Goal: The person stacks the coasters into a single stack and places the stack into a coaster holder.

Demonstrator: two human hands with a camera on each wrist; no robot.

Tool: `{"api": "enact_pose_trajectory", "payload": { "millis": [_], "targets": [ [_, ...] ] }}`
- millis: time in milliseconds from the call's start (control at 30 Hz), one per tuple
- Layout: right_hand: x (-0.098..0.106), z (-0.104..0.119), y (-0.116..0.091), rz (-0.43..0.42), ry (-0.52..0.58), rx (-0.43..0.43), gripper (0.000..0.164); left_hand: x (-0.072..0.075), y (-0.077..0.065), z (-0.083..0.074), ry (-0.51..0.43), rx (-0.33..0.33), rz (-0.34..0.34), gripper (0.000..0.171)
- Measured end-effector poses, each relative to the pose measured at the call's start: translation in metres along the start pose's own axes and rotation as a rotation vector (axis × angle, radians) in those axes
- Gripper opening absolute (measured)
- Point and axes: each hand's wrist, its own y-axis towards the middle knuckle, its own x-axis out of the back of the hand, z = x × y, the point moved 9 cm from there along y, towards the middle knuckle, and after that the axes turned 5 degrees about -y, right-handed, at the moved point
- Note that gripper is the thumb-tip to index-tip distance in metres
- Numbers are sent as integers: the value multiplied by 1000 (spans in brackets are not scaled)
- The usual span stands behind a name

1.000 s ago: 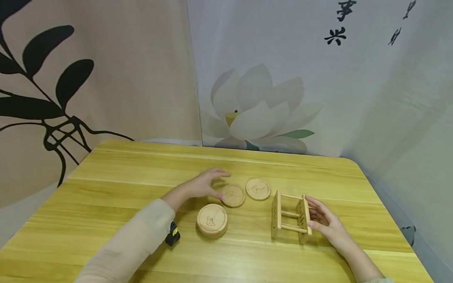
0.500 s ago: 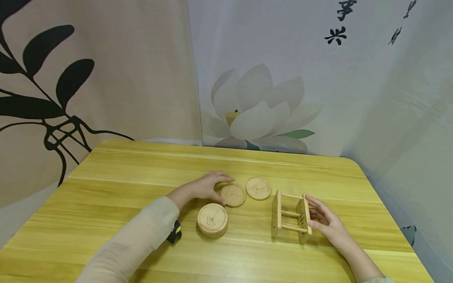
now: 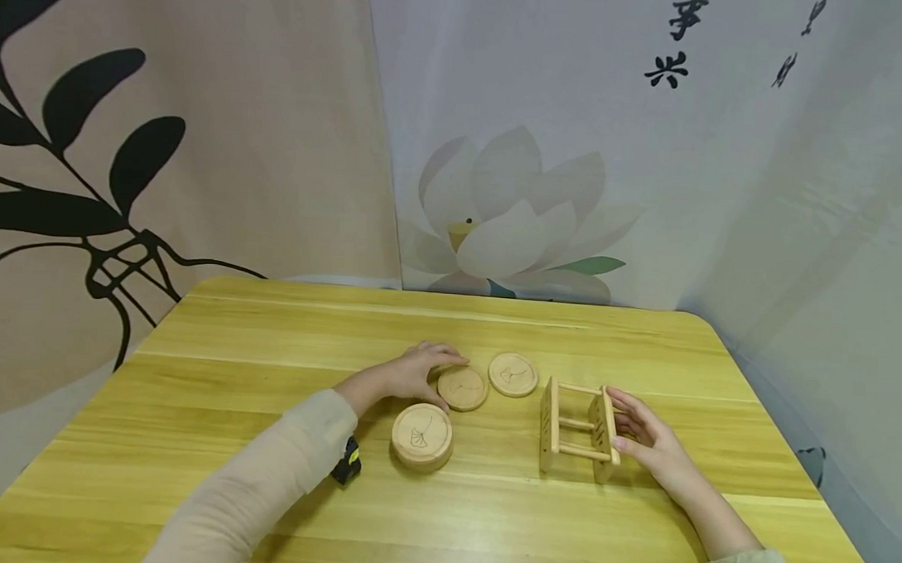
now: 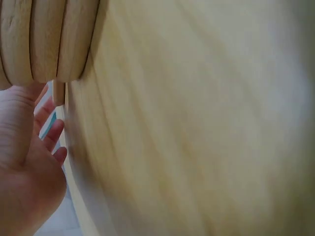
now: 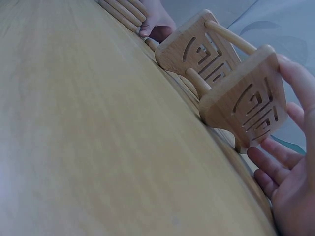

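My left hand [image 3: 406, 375] reaches round a flat round wooden coaster [image 3: 463, 388], thumb at its near edge and fingers at its far edge. That coaster lies on the table. Just nearer stands a stack of coasters [image 3: 421, 436], the top one engraved with a ginkgo leaf; in the left wrist view the stack [image 4: 44, 39] partly hides the fingers. My right hand [image 3: 657, 446] holds the right side panel of a wooden coaster rack [image 3: 578, 427], which has two cut-out panels joined by rods. The cut-outs on the panel [image 5: 251, 98] show in the right wrist view.
Another engraved coaster [image 3: 513, 375] lies flat between the left hand's coaster and the rack. The wooden table [image 3: 270, 333] has rounded far corners. Printed cloth curtains [image 3: 292, 127] hang behind it.
My left hand has shifted slightly right, its thumb and fingers coming round the coaster's edges. The right hand and rack have stayed in place.
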Motion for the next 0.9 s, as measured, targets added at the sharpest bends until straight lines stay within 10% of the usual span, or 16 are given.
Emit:
{"api": "enact_pose_trajectory", "payload": {
  "millis": [900],
  "targets": [
    [-1,6,0,3,-7,24,61,-4,2,-10,29,-36,29,85]
  ]
}}
